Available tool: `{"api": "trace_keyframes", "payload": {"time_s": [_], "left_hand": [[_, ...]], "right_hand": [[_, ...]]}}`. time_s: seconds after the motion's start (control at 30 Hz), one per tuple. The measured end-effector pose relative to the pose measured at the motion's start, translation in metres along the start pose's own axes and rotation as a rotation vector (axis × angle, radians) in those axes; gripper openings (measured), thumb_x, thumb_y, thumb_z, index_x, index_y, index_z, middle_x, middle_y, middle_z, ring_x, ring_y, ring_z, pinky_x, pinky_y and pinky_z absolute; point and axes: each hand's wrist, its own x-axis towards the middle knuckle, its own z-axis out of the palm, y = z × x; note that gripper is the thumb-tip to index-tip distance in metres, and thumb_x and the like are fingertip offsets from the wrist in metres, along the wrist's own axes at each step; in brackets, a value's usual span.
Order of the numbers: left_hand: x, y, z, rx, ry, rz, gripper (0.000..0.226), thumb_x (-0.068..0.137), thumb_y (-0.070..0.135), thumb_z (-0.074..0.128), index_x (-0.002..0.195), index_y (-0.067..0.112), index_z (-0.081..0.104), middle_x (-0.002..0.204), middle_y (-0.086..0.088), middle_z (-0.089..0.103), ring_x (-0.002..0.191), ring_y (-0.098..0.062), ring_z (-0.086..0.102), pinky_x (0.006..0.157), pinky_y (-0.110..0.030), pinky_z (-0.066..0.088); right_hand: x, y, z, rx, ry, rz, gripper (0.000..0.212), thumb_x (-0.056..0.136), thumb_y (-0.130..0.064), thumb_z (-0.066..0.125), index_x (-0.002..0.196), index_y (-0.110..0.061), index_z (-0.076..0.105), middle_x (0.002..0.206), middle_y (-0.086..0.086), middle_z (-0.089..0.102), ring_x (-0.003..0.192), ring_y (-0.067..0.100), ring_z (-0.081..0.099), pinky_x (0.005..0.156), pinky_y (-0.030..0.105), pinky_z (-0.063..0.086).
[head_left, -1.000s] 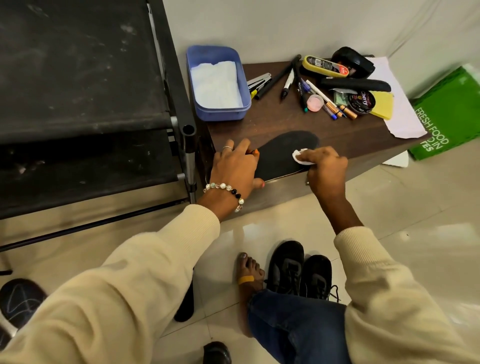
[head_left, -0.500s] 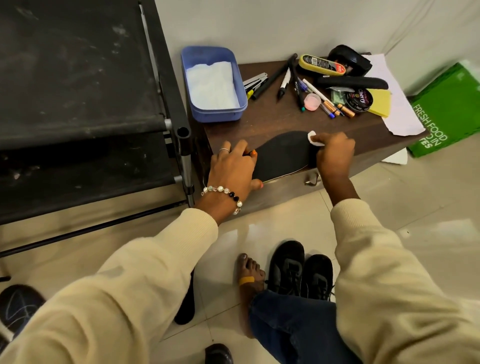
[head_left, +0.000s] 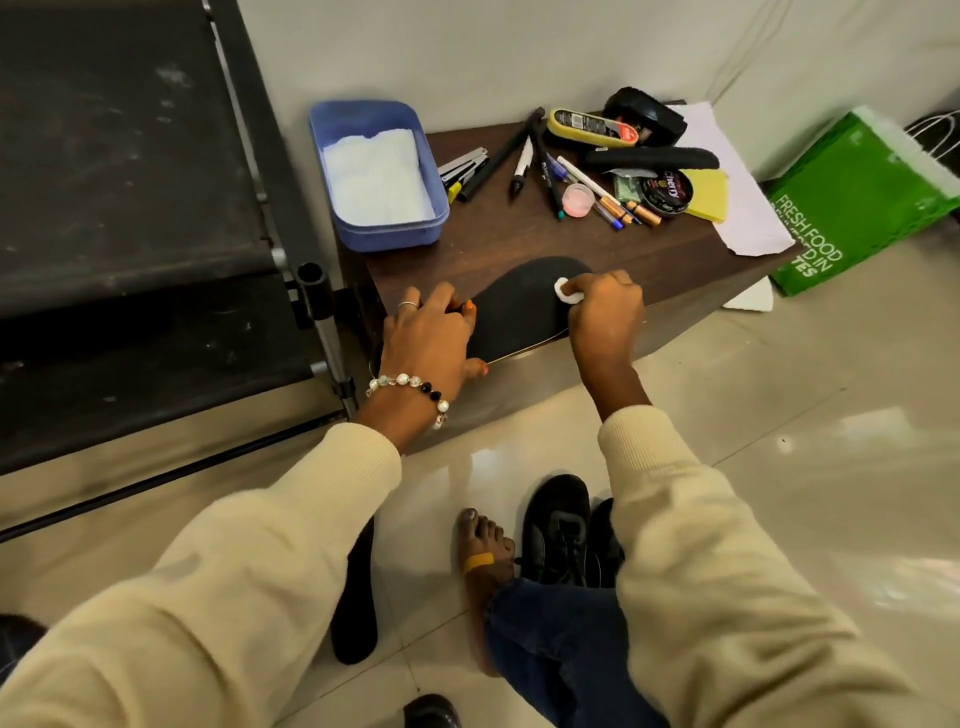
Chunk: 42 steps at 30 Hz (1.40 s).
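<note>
Item: flat black foam insole (head_left: 519, 306), lying on the near edge of a dark brown wooden table (head_left: 519, 239), toe end pointing away to the right, its near rim slightly overhanging the edge. Left hand (head_left: 428, 338), with a ring and a pearl-and-black bead bracelet (head_left: 410, 387): fingers curled over the heel end, thumb at the table edge, apparently gripping the insole from below, though that contact is partly hidden. Right hand (head_left: 605, 312): fingers closed together, pinching a small white cotton pad (head_left: 563, 289) pressed against the toe end. Also on the table: blue rectangular plastic tub (head_left: 395, 235) at the far left corner, holding folded white tissue (head_left: 376, 176); a scatter of pens and markers (head_left: 524, 161) behind the insole; round black shoe-polish tin (head_left: 667, 193) touching a yellow sponge (head_left: 706, 195). On the floor: green paper bag (head_left: 852, 202) right of the table; pair of black lace-up shoes (head_left: 558, 525) between the sleeves; second black insole (head_left: 356, 597) below the left forearm.
</note>
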Motion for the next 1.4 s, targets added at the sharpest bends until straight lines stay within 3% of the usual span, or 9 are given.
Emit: {"api": "trace_keyframes", "payload": {"time_s": [0.2,0.53,0.9,1.07,1.3,1.4], "left_hand": [[-0.002,0.000,0.001,-0.007,0.028,0.004,0.063,0.087,0.046,0.063,0.141,0.020,0.044,0.138,-0.002,0.033,0.126,-0.032,0.031,0.099,-0.040,0.038],[0.000,0.001,0.002,-0.001,0.030,-0.001,0.062,0.086,0.046,0.064,0.139,0.020,0.046,0.138,-0.003,0.034,0.127,-0.033,0.030,0.101,-0.041,0.038],[-0.001,0.002,0.002,-0.025,0.009,-0.008,0.062,0.086,0.044,0.065,0.139,0.019,0.047,0.139,-0.002,0.033,0.129,-0.034,0.028,0.103,-0.043,0.039],[0.000,0.004,0.003,-0.014,0.031,-0.015,0.060,0.087,0.045,0.064,0.138,0.018,0.048,0.138,-0.002,0.034,0.127,-0.033,0.030,0.101,-0.041,0.038],[0.000,0.004,0.003,-0.005,0.033,-0.008,0.061,0.086,0.046,0.064,0.139,0.021,0.046,0.139,-0.001,0.034,0.127,-0.032,0.030,0.098,-0.038,0.039],[0.001,0.001,0.003,-0.009,0.037,0.000,0.062,0.086,0.047,0.064,0.139,0.021,0.046,0.138,-0.001,0.034,0.125,-0.032,0.031,0.098,-0.038,0.039]], "right_hand": [[0.029,0.001,-0.009,-0.070,-0.045,-0.006,0.035,0.094,-0.004,0.052,0.127,-0.012,0.059,0.125,0.015,0.056,0.113,0.030,0.049,0.092,0.033,0.043],[-0.024,0.004,0.009,-0.014,0.007,0.057,0.033,0.092,-0.013,0.059,0.124,-0.013,0.061,0.121,0.010,0.061,0.104,0.021,0.059,0.088,0.022,0.044],[0.030,-0.006,-0.017,-0.067,-0.072,0.080,0.033,0.092,-0.008,0.059,0.125,-0.009,0.060,0.125,0.015,0.054,0.114,0.028,0.050,0.092,0.032,0.044],[0.014,-0.008,-0.008,-0.099,-0.071,0.002,0.034,0.093,-0.009,0.055,0.127,-0.010,0.057,0.126,0.015,0.052,0.113,0.026,0.051,0.093,0.030,0.043],[-0.015,-0.010,0.012,-0.137,-0.126,-0.270,0.037,0.091,-0.008,0.057,0.127,-0.017,0.058,0.128,0.011,0.049,0.108,0.026,0.055,0.091,0.029,0.044],[0.005,0.000,0.015,-0.102,-0.075,-0.272,0.042,0.089,-0.003,0.056,0.129,-0.017,0.057,0.131,0.013,0.050,0.115,0.028,0.053,0.098,0.031,0.041]]}}
